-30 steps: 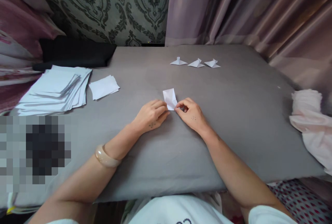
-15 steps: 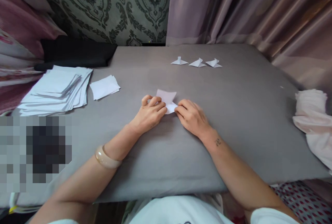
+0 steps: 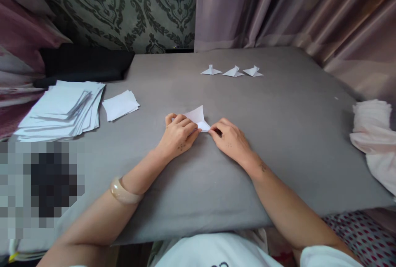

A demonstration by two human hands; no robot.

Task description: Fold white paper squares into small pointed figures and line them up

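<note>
A small white sheet of paper, partly folded, lies at the middle of the grey-covered table between my hands. My left hand covers the sheet's left part, with its fingers closed on the near edge. At the sheet's right corner, my right hand pinches the paper between thumb and forefinger. One pointed flap stands up on the far side. My left fingers hide the rest of the sheet.
Three folded white paper figures stand in a row at the back. To the left are a few small paper sheets, a tall paper stack and a black cloth bundle. Pale fabric lies at the right edge of the table.
The paper has turned between my hands, and its far flap now comes to a point. My right hand still pinches the right corner. The camera view has shifted slightly.
</note>
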